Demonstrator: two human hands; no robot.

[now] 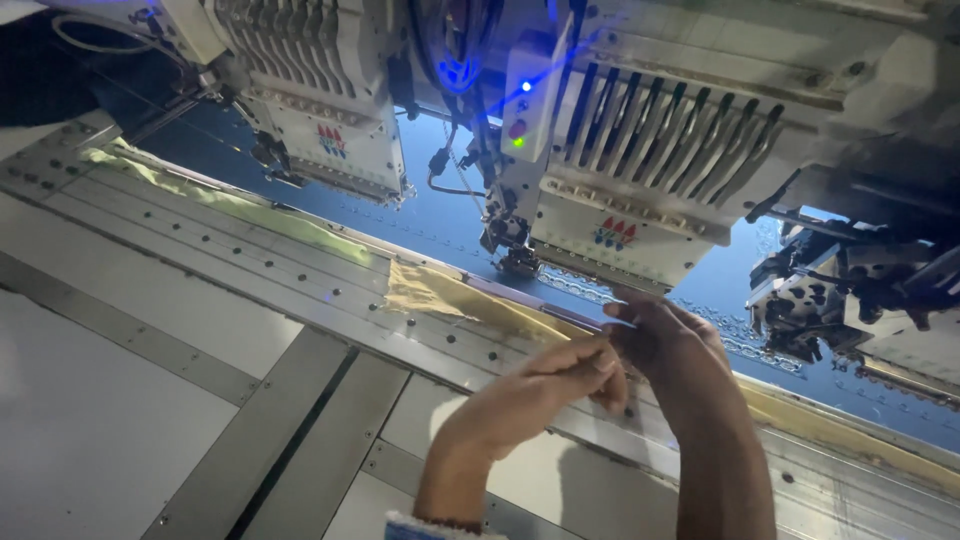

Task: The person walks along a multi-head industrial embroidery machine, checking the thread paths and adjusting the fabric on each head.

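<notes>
My left hand point(565, 375) and my right hand point(665, 340) meet just below the frame edge of a multi-head embroidery machine. The fingertips of both hands pinch together at one spot, apparently on a fine thread that is too thin to make out. They hover over a yellowish strip of backing point(450, 295) that lies along the metal frame rail point(300, 265). An embroidery head point(630, 170) with a needle foot point(518, 262) hangs above and left of my hands, over dark blue fabric point(440, 215).
A second embroidery head point(320, 110) stands at the upper left and a third point(850, 290) at the right. A control box point(525, 100) shows blue, red and green lights. The grey machine table point(130, 400) with metal strips fills the lower left.
</notes>
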